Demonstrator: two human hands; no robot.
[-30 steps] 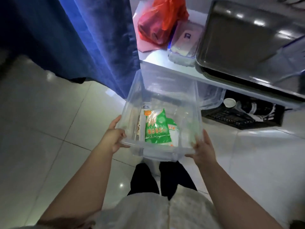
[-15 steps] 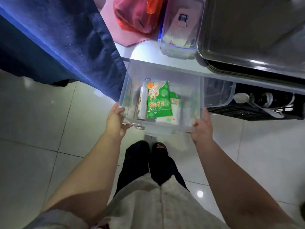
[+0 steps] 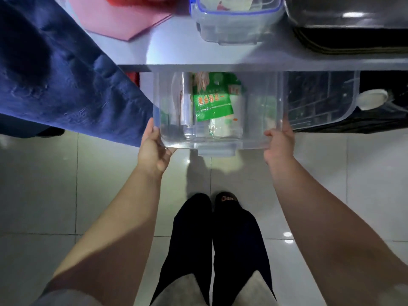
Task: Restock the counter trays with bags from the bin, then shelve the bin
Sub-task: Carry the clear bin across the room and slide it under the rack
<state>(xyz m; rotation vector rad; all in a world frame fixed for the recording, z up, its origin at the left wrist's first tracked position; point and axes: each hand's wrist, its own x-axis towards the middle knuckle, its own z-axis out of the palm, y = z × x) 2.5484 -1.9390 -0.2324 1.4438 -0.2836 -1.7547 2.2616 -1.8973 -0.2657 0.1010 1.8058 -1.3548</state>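
**A:** How will the bin (image 3: 220, 141) handle?

**B:** Light, I'd judge. It's thin clear plastic with stiff walls, and there's little inside besides a green bag (image 3: 212, 102). The smooth sides could slip, so the rim at the near corners is the place to hold.

**A:** And the hands?

**B:** The right hand (image 3: 279, 144) curls its fingers around the near right corner. The left hand (image 3: 153, 149) grips the near left corner, fingertips probably tucked beneath, though they're hidden.

**A:** Where is it?

**B:** Between both hands, with its far half under the counter (image 3: 176, 51) beyond the fingers. Another clear tub (image 3: 320, 100) sits just past the right hand.
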